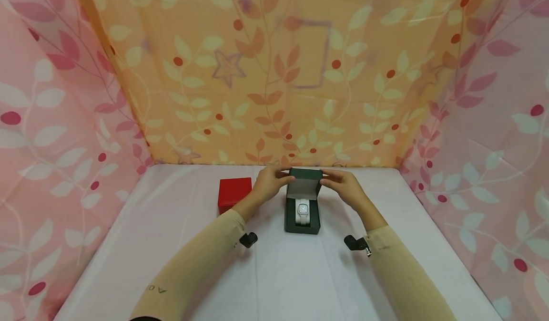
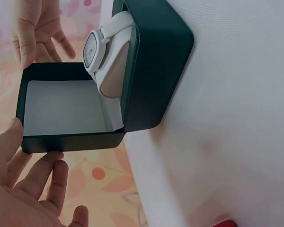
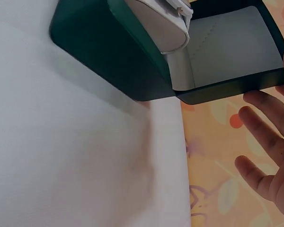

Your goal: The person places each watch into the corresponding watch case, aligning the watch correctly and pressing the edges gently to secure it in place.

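Note:
A dark green watch box (image 1: 302,229) stands on the white table with its hinged lid (image 1: 302,187) raised, showing a pale grey lining. Inside, a white watch (image 1: 303,209) is wrapped round a light cushion. My left hand (image 1: 269,185) pinches the lid's left edge, thumb on the rim and fingertips along the outer side. On the opposite edge, my right hand (image 1: 346,187) grips the lid near its top corner between thumb and fingers. The right wrist view shows its other fingers (image 3: 260,135) spread below the lid's side.
To the left of the green box is a red box (image 1: 235,192), partly covered by my left forearm. White cloth covers the table (image 1: 279,273). A yellow floral curtain (image 1: 274,73) hangs behind, with pink floral curtains along both sides.

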`<state>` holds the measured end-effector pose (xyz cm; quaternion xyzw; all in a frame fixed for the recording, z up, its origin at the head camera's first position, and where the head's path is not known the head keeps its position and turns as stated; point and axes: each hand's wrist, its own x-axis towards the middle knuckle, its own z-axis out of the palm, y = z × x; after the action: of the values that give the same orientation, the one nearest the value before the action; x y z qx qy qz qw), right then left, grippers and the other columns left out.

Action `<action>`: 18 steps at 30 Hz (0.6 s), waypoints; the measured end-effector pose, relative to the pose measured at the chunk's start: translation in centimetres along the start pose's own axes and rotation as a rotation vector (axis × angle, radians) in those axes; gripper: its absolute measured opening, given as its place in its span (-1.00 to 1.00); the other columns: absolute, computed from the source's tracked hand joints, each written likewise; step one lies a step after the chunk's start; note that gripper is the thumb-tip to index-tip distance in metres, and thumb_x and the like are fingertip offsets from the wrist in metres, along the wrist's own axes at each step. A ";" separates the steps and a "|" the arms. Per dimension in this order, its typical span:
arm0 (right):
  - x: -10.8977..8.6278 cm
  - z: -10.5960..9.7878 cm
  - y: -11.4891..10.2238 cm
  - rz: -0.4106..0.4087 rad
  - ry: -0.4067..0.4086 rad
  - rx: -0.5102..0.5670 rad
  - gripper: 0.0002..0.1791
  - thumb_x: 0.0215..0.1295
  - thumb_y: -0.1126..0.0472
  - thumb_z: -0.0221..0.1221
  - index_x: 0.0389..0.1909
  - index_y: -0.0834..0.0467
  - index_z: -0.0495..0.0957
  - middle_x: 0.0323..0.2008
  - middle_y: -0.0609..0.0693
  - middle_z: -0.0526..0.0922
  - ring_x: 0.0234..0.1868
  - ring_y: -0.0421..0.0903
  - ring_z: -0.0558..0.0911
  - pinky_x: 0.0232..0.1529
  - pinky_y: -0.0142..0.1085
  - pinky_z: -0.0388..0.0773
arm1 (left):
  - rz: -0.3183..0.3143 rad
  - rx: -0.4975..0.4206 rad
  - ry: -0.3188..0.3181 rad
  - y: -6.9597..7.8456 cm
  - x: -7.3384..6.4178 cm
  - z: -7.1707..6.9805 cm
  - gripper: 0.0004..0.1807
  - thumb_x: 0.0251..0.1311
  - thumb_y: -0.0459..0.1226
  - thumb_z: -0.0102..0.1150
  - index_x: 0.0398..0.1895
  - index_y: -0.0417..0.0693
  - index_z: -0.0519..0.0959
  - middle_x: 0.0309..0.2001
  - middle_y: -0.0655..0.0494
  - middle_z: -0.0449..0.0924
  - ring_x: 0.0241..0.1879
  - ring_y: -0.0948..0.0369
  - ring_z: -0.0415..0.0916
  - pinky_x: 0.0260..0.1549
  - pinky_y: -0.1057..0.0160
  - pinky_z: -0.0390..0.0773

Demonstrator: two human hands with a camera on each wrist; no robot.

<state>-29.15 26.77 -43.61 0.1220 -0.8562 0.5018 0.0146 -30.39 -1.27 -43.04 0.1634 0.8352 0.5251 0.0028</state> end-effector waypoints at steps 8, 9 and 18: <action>-0.8 0.3 -0.1 0.016 0.023 0.032 -0.39 0.28 -0.02 0.40 0.31 0.10 0.58 0.18 0.16 0.68 0.20 0.09 0.67 0.24 0.08 0.54 | 0.006 -0.042 0.013 -0.3 -0.8 0.2 -0.47 0.22 -0.08 0.44 0.28 0.15 0.63 0.05 0.07 0.75 0.08 0.10 0.66 -0.05 0.14 0.68; -0.9 0.4 -0.1 0.018 0.024 0.038 -0.39 0.27 -0.02 0.40 0.31 0.10 0.58 0.17 0.16 0.69 0.20 0.09 0.67 0.24 0.07 0.55 | 0.013 -0.041 0.018 -0.4 -1.0 0.2 -0.48 0.22 -0.08 0.44 0.28 0.17 0.63 0.04 0.09 0.75 0.08 0.11 0.66 -0.06 0.15 0.68; -2.3 0.8 -0.6 0.002 0.053 -0.028 -0.43 0.31 0.10 0.39 0.32 0.12 0.57 0.11 0.18 0.72 0.29 0.15 0.59 0.28 0.15 0.48 | 0.038 -0.080 0.039 -1.0 -2.3 0.8 -0.48 0.21 -0.09 0.45 0.27 0.21 0.64 0.11 0.11 0.73 0.21 0.03 0.59 -0.18 0.22 0.67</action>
<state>-26.73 26.21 -43.86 0.1077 -0.8626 0.4927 0.0384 -28.34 -1.58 -44.72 0.1688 0.8101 0.5612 -0.0169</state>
